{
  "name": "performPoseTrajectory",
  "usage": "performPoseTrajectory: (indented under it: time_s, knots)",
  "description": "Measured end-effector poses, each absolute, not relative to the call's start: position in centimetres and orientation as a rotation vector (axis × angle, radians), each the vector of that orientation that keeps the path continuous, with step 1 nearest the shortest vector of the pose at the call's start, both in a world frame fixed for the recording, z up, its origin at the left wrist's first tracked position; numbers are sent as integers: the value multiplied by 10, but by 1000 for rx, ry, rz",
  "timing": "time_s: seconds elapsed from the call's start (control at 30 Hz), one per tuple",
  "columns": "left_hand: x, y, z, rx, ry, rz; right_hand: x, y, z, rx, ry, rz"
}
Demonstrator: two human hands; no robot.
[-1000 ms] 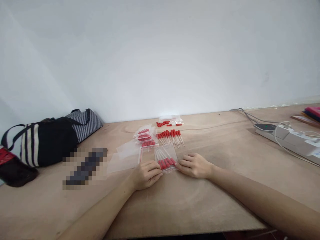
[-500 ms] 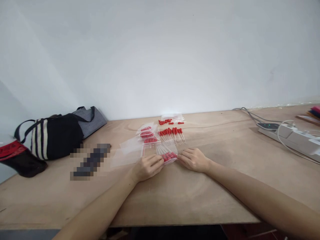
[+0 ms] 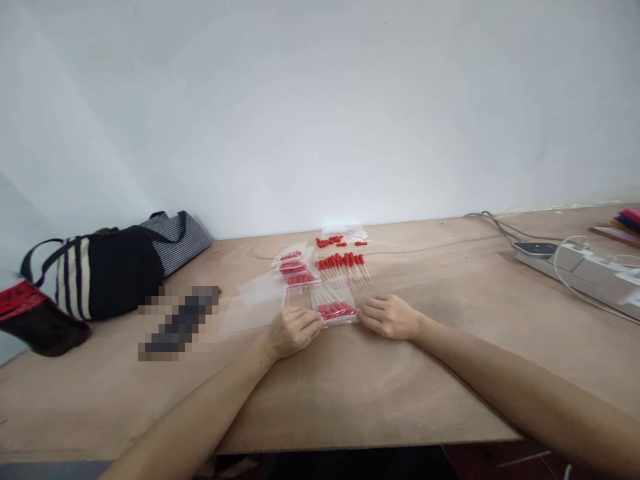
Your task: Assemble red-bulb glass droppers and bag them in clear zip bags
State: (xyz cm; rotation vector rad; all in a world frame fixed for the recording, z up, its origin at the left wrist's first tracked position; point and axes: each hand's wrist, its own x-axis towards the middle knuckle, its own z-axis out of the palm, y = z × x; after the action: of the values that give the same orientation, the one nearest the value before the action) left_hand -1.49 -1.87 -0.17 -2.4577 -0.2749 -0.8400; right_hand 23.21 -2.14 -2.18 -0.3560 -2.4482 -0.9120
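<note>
A clear zip bag (image 3: 332, 293) lies flat on the table with several red-tipped white sticks (image 3: 336, 310) inside, red ends toward me. My left hand (image 3: 299, 331) pinches the near left corner of this bag, by its zip edge. At the near right corner, my right hand (image 3: 390, 317) has its fingers closed on the same edge. Just beyond lies a row of loose red-tipped sticks (image 3: 343, 263). Left of it, filled zip bags (image 3: 295, 269) overlap in a stack, and flat clear bags (image 3: 255, 307) spread out beside my left hand.
Small red caps (image 3: 329, 241) and a clear bag (image 3: 353, 233) sit near the wall. To the left are a dark bottle (image 3: 43, 323), a black striped bag (image 3: 117, 273) and a pixelated dark object (image 3: 183, 320). A white power strip (image 3: 583, 267) with cables stands at the right.
The held bag has been lowered flatter, and its zip edge now shows straight between my hands. My left hand has shifted slightly left, my right slightly right. The view has shifted a little.
</note>
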Motion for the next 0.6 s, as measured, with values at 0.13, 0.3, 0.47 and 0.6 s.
performPoseTrajectory:
  time_s: [0.13, 0.3, 0.47, 0.6]
  knots:
    - [-14, -18, -1, -2463, -263, -863, 232, -22, -23, -381, -2429, -934]
    - [-13, -16, -2, -2481, -275, -861, 228, -22, -27, -497, -2353, -914]
    - [-5, -13, -3, -2502, -290, -863, 222, -19, -28, -419, -2373, -874]
    - [-1, -12, -4, -2518, -315, -857, 219, -18, -27, -432, -2347, -897]
